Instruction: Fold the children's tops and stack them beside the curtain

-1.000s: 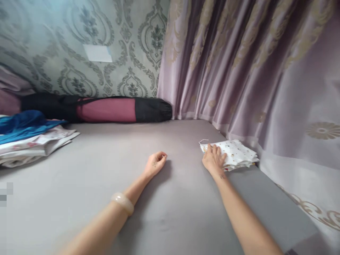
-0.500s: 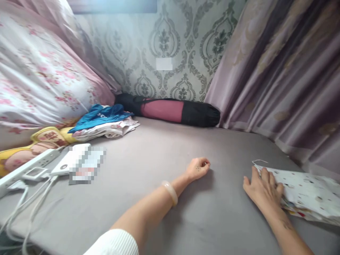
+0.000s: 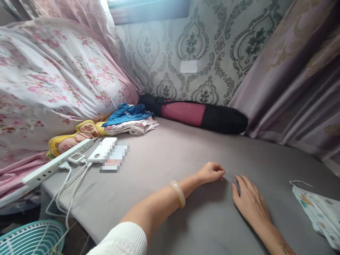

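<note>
Right hand (image 3: 251,202): palm down, fingers extended, thumb spread, nothing grasped; contact with grey sheet (image 3: 170,152) cannot be told. Folded printed cloth (image 3: 322,214): on sheet, at 3 o'clock from right hand, apart from it. Left hand (image 3: 211,173): at 10 o'clock from right hand, fingers curled toward thumb; closure and contents cannot be told. Long bag (image 3: 183,113): at left hand's 12 o'clock.

I saw a grey sheet (image 3: 159,152) of smooth, matt cloth, and a folded bundle (image 3: 322,214) of thin, printed fabric. The bangle (image 3: 179,193) shone, polished like stone, while the sleeve (image 3: 127,239) was ribbed knit. The power strip (image 3: 57,162) looked like smooth plastic, the slatted basket (image 3: 61,233) too. The curtain (image 3: 281,78) had a satiny sheen; I took the long bag (image 3: 223,118) for dull, matt cloth
</note>
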A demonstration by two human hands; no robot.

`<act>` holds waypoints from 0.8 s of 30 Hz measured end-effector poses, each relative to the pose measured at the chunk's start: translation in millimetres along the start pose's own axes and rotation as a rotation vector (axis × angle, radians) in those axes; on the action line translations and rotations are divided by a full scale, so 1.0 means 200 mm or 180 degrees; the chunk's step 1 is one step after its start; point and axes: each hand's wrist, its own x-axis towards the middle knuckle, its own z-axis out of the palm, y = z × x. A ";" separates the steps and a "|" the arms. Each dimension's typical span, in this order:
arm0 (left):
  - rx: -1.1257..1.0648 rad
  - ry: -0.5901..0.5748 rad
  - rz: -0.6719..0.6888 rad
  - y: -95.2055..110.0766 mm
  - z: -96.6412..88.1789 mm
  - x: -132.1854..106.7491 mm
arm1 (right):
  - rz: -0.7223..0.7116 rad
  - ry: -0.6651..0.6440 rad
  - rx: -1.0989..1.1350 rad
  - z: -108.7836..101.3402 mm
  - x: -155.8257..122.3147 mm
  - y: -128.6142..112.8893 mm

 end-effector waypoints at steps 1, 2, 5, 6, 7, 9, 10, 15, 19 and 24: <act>0.0021 0.0002 -0.0068 0.00 -0.04 -0.01 | -0.0009 -0.0004 0.0026 0.01 -0.01 0.00; 0.0063 0.0038 -0.0117 0.01 -0.09 -0.02 | -0.0023 -0.0005 0.0047 0.02 -0.01 0.00; 0.0175 0.0390 -0.0146 0.04 -0.28 -0.06 | -0.0084 0.0027 0.0093 0.04 -0.03 0.00; 0.0161 0.0598 -0.0145 0.05 -0.36 -0.08 | -0.0092 0.0045 0.0108 0.04 -0.03 0.00; 0.0139 0.0859 -0.0129 0.07 -0.45 -0.10 | -0.0087 0.0056 0.0122 0.04 -0.03 0.00; 0.0065 0.1443 -0.0147 0.12 -0.64 -0.17 | -0.0065 0.0057 0.0161 0.04 -0.03 0.00; 0.0037 0.1842 -0.0177 0.14 -0.74 -0.21 | -0.0053 0.0055 0.0179 0.04 -0.03 -0.01; 0.0072 0.2807 -0.0105 0.20 -1.19 -0.42 | 0.0021 0.0022 0.0238 0.03 -0.03 -0.02; 0.0105 0.3346 -0.0134 0.20 -1.43 -0.58 | 0.0012 -0.0006 0.0251 0.03 -0.03 -0.02; 0.0238 0.3924 -0.0196 0.22 -1.65 -0.73 | 0.0024 0.0012 0.0283 0.03 -0.03 -0.02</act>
